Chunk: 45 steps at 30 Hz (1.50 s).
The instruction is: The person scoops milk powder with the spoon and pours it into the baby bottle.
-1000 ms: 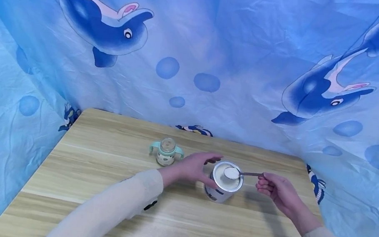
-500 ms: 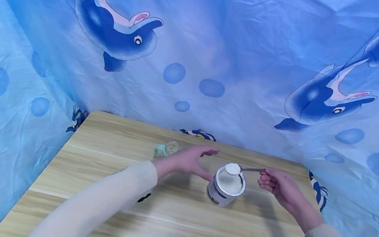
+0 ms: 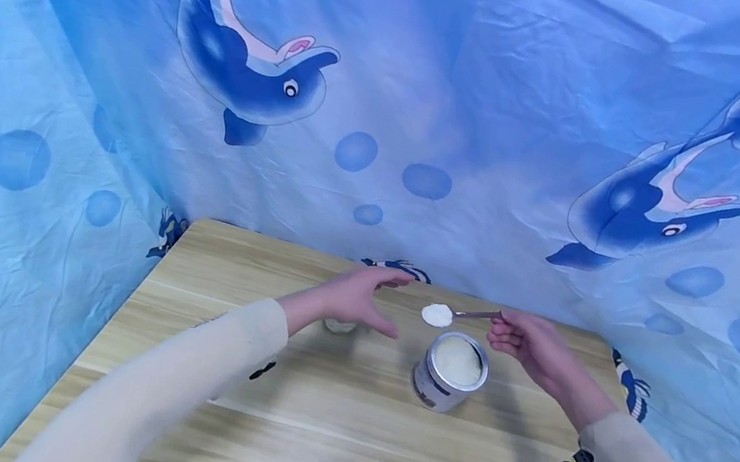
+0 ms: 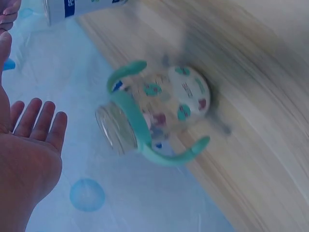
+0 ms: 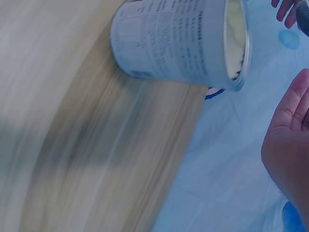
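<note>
The person's right hand (image 3: 528, 346) is pinching the far end of a spoon (image 3: 455, 314) handle, keeping the bowl level so the heap of white powder (image 3: 436, 315) is staying on it. The spoon is hanging in the air just beyond the rim of the open tin (image 3: 450, 373), which is standing upright on the desk (image 3: 335, 431) with more powder showing inside; being so close under the spoon, the tin would probably catch any spill.

The left hand (image 3: 358, 299) is hovering with its fingers spread and relaxed, gripping nothing, just above a small baby bottle (image 4: 154, 113) with 2 teal handles. From the head view only the bottle's base is peeking out beneath that hand, while the left wrist view is showing its mouth open, with no cap on. The loaded spoon is sitting between the 2 hands, slightly nearer the right one, and apart from the bottle.
</note>
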### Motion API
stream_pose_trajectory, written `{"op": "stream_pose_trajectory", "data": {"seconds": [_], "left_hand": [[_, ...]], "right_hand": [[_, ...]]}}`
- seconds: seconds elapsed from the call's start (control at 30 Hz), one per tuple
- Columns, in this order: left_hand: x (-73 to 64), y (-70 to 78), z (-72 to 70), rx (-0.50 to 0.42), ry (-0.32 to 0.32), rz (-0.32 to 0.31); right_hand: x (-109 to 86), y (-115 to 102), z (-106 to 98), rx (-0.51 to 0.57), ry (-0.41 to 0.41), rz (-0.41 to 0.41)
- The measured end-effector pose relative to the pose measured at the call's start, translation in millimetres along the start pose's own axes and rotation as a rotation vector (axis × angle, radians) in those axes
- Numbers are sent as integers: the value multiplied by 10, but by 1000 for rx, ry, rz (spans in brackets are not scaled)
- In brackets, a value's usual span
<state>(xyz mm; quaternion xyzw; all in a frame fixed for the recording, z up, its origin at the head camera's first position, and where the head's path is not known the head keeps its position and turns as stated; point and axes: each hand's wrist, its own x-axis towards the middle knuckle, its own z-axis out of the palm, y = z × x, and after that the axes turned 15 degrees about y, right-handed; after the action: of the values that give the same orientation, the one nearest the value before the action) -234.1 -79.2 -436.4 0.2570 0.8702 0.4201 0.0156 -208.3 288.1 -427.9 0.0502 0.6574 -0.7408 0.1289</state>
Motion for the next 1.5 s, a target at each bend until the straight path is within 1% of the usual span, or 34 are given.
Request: {"op": "stream_pose_trajectory", "data": {"seconds": [0.17,0.3,0.47,0.57,0.7,0.77,1.0,1.23,1.37,1.5], "left_hand": [[-81,-65,-167,40,22,-14],[-149,-157,-291,43,33,-33],[-233,-258,-433,82,51,-44],[-281,-320,-496,99,65,-62],[-343,-394,-562,95,85,-90],[-370,-425,-587,91,93,-93],[-434,-561,-602,88,122,-102],[-450,-711,-490,54,136,-130],[-452,-825,-419,28,160,-130],[-449,-917,-364,-12,178,-129]], "right_hand": [[96,-35,194,-7,-16,6],[178,-75,330,-37,-22,-5],[293,-125,484,-69,-25,-16],[347,-149,583,-77,-26,-15],[423,-167,711,-88,-37,-13],[468,-167,765,-94,-38,-13],[621,-116,950,-150,-42,-33],[743,-8,1042,-142,-71,-54],[803,42,1072,-136,-92,-64],[847,61,1121,-170,-57,-48]]}}
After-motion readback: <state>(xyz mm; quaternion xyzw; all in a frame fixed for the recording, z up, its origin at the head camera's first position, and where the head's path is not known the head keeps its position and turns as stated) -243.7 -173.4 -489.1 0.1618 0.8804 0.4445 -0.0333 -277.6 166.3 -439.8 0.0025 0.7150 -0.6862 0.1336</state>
